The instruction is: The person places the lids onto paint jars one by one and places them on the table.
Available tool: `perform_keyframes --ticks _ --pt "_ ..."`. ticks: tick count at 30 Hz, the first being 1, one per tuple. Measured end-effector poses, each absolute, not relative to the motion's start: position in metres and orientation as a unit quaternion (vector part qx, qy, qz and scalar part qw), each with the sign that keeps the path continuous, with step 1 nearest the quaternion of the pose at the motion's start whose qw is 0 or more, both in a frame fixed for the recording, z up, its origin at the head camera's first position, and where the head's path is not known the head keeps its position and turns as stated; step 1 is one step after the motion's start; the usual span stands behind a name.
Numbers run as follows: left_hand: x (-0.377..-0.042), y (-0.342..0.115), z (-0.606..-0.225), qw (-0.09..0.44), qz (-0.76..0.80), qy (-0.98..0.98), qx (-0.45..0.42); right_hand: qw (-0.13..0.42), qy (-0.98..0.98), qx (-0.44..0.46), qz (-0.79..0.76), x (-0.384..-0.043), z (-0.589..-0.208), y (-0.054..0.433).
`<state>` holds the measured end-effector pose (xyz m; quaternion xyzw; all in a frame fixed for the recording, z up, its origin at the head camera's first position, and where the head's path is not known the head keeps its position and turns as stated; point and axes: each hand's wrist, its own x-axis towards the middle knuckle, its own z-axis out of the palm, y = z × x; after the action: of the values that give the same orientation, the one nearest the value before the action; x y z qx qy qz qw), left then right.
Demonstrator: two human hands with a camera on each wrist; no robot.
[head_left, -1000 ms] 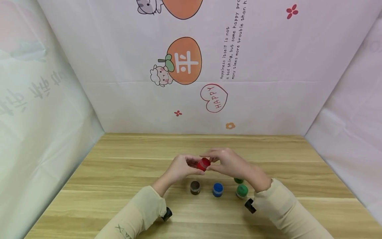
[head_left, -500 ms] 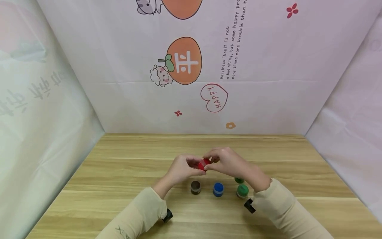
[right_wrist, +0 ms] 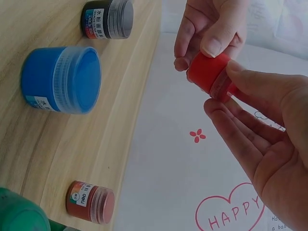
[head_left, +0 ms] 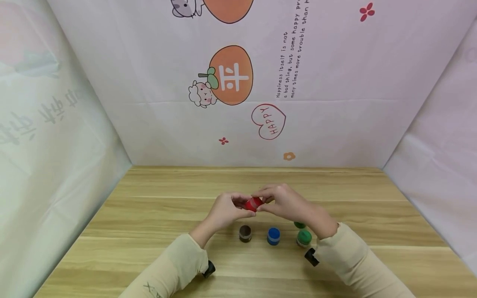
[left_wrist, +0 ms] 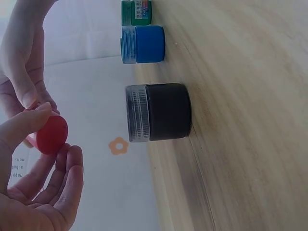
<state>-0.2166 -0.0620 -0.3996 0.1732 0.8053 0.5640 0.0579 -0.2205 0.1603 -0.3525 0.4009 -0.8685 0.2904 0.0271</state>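
A small red paint jar [head_left: 254, 204] is held tilted above the table between both hands. My left hand [head_left: 228, 210] grips its body, thumb on the near side and fingers on the far side. At the lid end, my right hand [head_left: 285, 203] pinches the clear ridged lid [right_wrist: 221, 85] between thumb and fingertips. The lid appears to be on the jar. Below the hands stand a dark brown or black paint jar [head_left: 245, 234], a blue paint jar [head_left: 273, 236] and a green paint jar [head_left: 304, 237]. Another green jar [head_left: 299, 224] is partly hidden by the right forearm.
A reddish-brown paint jar [right_wrist: 90, 202] stands on the table in the right wrist view; the right arm hides it from the head view. The wooden table [head_left: 156, 186] meets printed white sheeting [head_left: 167, 136] at the back and sides.
The right thumb and fingertips have come onto the lid end, moved over it, and shifted their grip slightly. The left hand keeps the red jar in nearly the same place.
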Motion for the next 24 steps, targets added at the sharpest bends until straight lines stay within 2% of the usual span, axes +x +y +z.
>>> perform_keyframes --ticks 14,20,24 --pt "-0.213 -0.061 -0.398 0.004 0.532 0.829 0.172 0.050 -0.876 0.370 0.306 -0.215 -0.354 0.152" --pt "-0.214 -0.064 -0.393 -0.002 0.494 0.841 0.221 0.060 -0.882 0.357 0.303 -0.215 -0.352 0.147" --pt "-0.215 -0.065 -0.389 0.009 0.488 0.843 0.225 0.060 -0.880 0.361 0.303 -0.215 -0.351 0.146"
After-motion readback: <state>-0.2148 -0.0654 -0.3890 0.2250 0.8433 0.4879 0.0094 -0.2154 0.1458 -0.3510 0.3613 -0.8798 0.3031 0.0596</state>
